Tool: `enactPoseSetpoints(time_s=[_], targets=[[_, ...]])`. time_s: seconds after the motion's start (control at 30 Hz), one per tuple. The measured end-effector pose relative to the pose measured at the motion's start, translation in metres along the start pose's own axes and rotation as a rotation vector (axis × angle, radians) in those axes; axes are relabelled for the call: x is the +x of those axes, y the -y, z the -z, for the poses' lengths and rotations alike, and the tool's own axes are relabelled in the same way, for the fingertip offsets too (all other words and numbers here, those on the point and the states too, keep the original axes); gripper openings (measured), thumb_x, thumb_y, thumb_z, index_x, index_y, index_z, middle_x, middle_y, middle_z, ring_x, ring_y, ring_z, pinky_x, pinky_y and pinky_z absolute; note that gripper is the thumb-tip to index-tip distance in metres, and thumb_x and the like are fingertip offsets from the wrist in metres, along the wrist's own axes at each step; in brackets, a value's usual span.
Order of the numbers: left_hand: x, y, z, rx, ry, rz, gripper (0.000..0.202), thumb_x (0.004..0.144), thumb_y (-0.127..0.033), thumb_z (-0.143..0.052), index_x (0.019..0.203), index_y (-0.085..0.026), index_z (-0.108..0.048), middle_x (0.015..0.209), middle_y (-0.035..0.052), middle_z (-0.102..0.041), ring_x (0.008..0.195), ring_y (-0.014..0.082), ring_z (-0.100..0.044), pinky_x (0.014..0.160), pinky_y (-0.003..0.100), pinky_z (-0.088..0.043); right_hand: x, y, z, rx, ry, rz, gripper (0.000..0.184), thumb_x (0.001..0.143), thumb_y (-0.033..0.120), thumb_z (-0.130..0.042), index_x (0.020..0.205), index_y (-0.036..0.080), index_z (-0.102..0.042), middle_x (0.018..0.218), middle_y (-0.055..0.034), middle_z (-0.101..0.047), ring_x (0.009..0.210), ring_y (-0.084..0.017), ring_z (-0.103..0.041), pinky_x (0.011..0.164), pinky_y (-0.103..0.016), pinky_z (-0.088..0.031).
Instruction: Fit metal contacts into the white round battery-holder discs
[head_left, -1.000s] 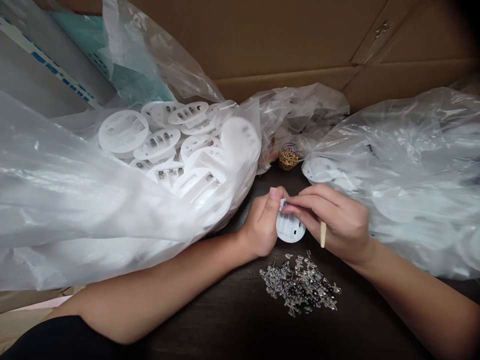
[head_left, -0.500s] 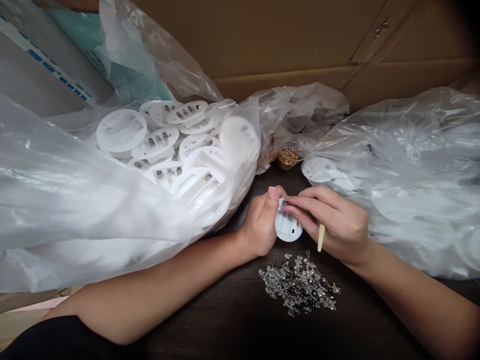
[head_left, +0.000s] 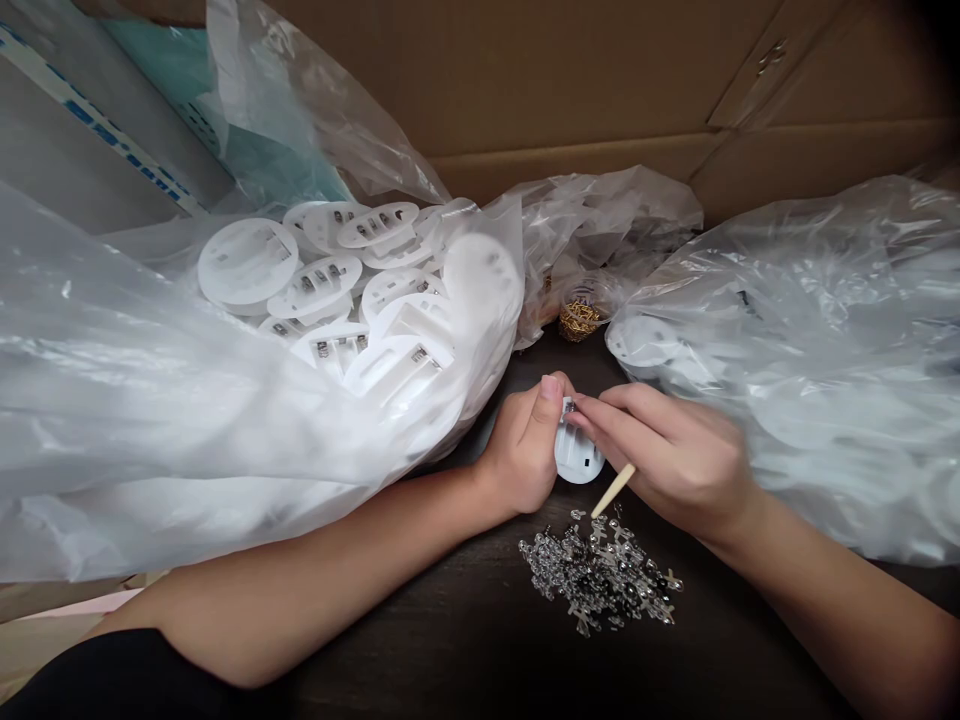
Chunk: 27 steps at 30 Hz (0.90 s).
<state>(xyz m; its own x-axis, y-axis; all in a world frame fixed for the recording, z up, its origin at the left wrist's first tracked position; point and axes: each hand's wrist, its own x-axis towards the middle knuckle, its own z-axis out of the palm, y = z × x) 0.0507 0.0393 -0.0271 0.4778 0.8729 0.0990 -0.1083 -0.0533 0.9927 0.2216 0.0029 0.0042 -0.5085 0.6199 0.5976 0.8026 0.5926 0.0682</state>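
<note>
My left hand [head_left: 529, 440] is closed on the edge of a round white plastic battery cover [head_left: 579, 455], its thumb pointing up along the rim. The cover stands tilted, with slots and a small dark square hole showing. At its upper end, the thumb and fingertips of my right hand [head_left: 667, 445] press together by a small metal spring contact [head_left: 570, 406]. A pale wooden stick [head_left: 613, 490] is tucked in the same hand, sticking out below the fingers. Under both hands lies a heap of small metal spring contacts [head_left: 600, 570] on the dark table [head_left: 420, 640].
On the left, a large clear plastic bag [head_left: 225, 440] holds many white round covers [head_left: 247, 262]. Another bag [head_left: 825, 350] of white parts stands on the right. Between them sits a small clear cup [head_left: 579, 315] with gold-coloured metal pieces. Cardboard [head_left: 570, 80] walls off the back.
The wooden stick has swung so its lower end points down and left toward the heap. My right hand has shifted and turned slightly; the left hand keeps its hold on the cover.
</note>
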Motion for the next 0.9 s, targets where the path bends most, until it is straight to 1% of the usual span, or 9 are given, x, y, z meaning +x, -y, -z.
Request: enactPoseSetpoints(time_s=[0.07, 0.17, 0.3, 0.4, 0.5, 0.6, 0.7, 0.8, 0.9], targets=[[0.0004, 0.0005, -0.0003, 0.007, -0.003, 0.002, 0.062, 0.101, -0.069, -0.017, 0.077, -0.020, -0.047, 0.069, 0.0009, -0.045, 0.065, 0.0148, -0.041, 0.061, 0.029, -0.032, 0.0018, 0.0017, 0.0029, -0.090, 0.021, 0.045, 0.019, 0.093, 0.018, -0.068, 0.111, 0.012, -0.069, 0.088, -0.0052, -0.074, 0.063, -0.016, -0.059, 0.055, -0.035, -0.042], [0.0010, 0.0016, -0.0004, 0.014, -0.014, 0.001, 0.063, 0.100, -0.070, -0.017, 0.077, -0.020, -0.048, 0.069, 0.0008, -0.045, 0.065, 0.0145, -0.041, 0.061, 0.030, -0.032, 0.0048, 0.0041, 0.0062, -0.196, 0.046, 0.104, 0.022, 0.094, 0.021, -0.068, 0.113, 0.010, -0.070, 0.084, -0.0045, -0.073, 0.060, -0.015, -0.056, 0.054, -0.036, -0.039], [0.0012, 0.0034, 0.0002, 0.013, -0.013, 0.005, 0.063, 0.101, -0.069, -0.017, 0.078, -0.019, -0.048, 0.069, 0.0010, -0.046, 0.065, 0.0143, -0.041, 0.061, 0.029, -0.033, 0.0057, 0.0049, 0.0068, -0.240, 0.035, 0.117, 0.024, 0.093, 0.023, -0.069, 0.112, 0.010, -0.071, 0.083, -0.0033, -0.073, 0.059, -0.014, -0.055, 0.055, -0.035, -0.039], [0.0009, 0.0037, 0.0007, 0.001, -0.007, 0.005, 0.062, 0.102, -0.067, -0.017, 0.078, -0.019, -0.048, 0.069, 0.0005, -0.045, 0.065, 0.0136, -0.041, 0.061, 0.028, -0.033, 0.0042, 0.0038, 0.0057, -0.186, 0.001, 0.073, 0.024, 0.091, 0.021, -0.072, 0.112, 0.010, -0.070, 0.087, -0.0032, -0.074, 0.061, -0.014, -0.056, 0.056, -0.035, -0.039], [0.0009, 0.0033, 0.0006, -0.001, -0.009, 0.005, 0.061, 0.102, -0.067, -0.018, 0.078, -0.019, -0.048, 0.070, 0.0007, -0.046, 0.066, 0.0135, -0.042, 0.061, 0.028, -0.033, 0.0037, 0.0033, 0.0048, -0.117, 0.001, 0.060, 0.024, 0.090, 0.016, -0.072, 0.112, 0.009, -0.070, 0.089, -0.0043, -0.074, 0.064, -0.014, -0.058, 0.055, -0.034, -0.039], [0.0013, 0.0036, 0.0002, -0.016, -0.016, 0.008, 0.061, 0.102, -0.066, -0.020, 0.078, -0.019, -0.050, 0.071, 0.0013, -0.049, 0.067, 0.0136, -0.044, 0.062, 0.028, -0.034, 0.0047, 0.0041, 0.0040, -0.070, -0.001, 0.069, 0.020, 0.090, 0.015, -0.071, 0.108, 0.008, -0.072, 0.086, -0.0048, -0.073, 0.062, -0.014, -0.057, 0.054, -0.034, -0.039], [0.0019, 0.0048, 0.0001, -0.043, -0.025, 0.020, 0.061, 0.103, -0.065, -0.021, 0.078, -0.018, -0.051, 0.071, 0.0013, -0.050, 0.068, 0.0136, -0.046, 0.064, 0.027, -0.036, 0.0054, 0.0034, 0.0022, 0.018, 0.019, 0.043, 0.015, 0.091, 0.016, -0.070, 0.104, 0.008, -0.072, 0.084, -0.0049, -0.072, 0.062, -0.014, -0.059, 0.054, -0.032, -0.042], [0.0031, 0.0052, 0.0004, -0.063, -0.023, 0.053, 0.060, 0.103, -0.064, -0.022, 0.079, -0.018, -0.052, 0.068, 0.0002, -0.047, 0.068, 0.0137, -0.046, 0.064, 0.027, -0.037, 0.0048, 0.0007, 0.0000, 0.194, 0.058, -0.035, 0.014, 0.093, 0.015, -0.066, 0.106, 0.010, -0.071, 0.092, -0.0061, -0.071, 0.070, -0.014, -0.064, 0.059, -0.029, -0.047], [0.0044, 0.0041, 0.0007, -0.072, -0.006, 0.069, 0.059, 0.103, -0.064, -0.024, 0.080, -0.018, -0.053, 0.070, 0.0004, -0.047, 0.067, 0.0132, -0.044, 0.063, 0.027, -0.036, 0.0044, -0.0003, -0.0015, 0.308, 0.039, -0.141, 0.013, 0.093, 0.013, -0.065, 0.106, 0.012, -0.069, 0.096, -0.0065, -0.068, 0.078, -0.014, -0.065, 0.066, -0.028, -0.051]])
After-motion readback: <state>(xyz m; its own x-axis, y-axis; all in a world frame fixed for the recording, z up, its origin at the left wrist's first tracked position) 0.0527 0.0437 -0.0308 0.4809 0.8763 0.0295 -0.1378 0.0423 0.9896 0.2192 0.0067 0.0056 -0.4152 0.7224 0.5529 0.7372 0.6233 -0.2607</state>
